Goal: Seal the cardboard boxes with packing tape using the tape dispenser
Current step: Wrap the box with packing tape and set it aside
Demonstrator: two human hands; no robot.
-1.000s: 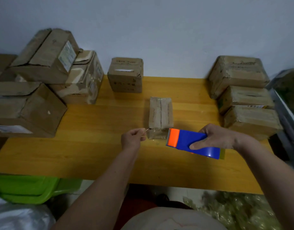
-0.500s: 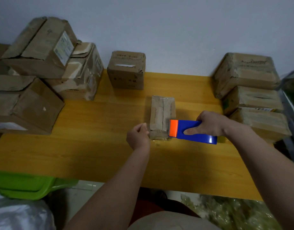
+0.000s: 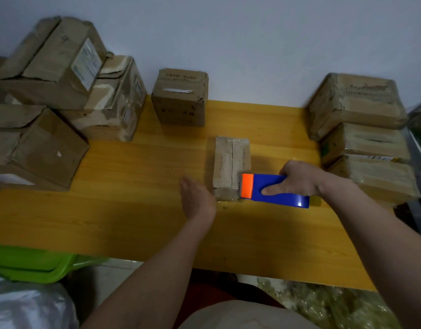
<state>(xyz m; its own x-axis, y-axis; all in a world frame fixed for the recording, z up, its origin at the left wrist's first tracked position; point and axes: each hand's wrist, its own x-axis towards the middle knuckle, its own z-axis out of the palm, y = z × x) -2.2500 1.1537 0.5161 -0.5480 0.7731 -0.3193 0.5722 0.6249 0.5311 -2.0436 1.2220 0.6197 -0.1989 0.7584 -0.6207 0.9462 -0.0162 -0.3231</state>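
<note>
A small, narrow cardboard box [image 3: 231, 162] lies in the middle of the yellow wooden table [image 3: 133, 186], its top seam running away from me. My right hand [image 3: 299, 178] grips a blue tape dispenser [image 3: 276, 191] with an orange front end, which sits against the box's near right corner. My left hand [image 3: 196, 198] is flat, with straight fingers, against the box's near left side. I cannot make out the tape itself.
Several worn cardboard boxes are piled at the left [image 3: 62, 96]. One box [image 3: 179, 97] stands at the back centre by the wall. Three boxes are stacked at the right [image 3: 361, 138]. A green bin [image 3: 31, 262] sits below the table's front left edge.
My left hand let go of the pinched tape end and opened flat against the box. The dispenser moved forward and up onto the box's near right corner.
</note>
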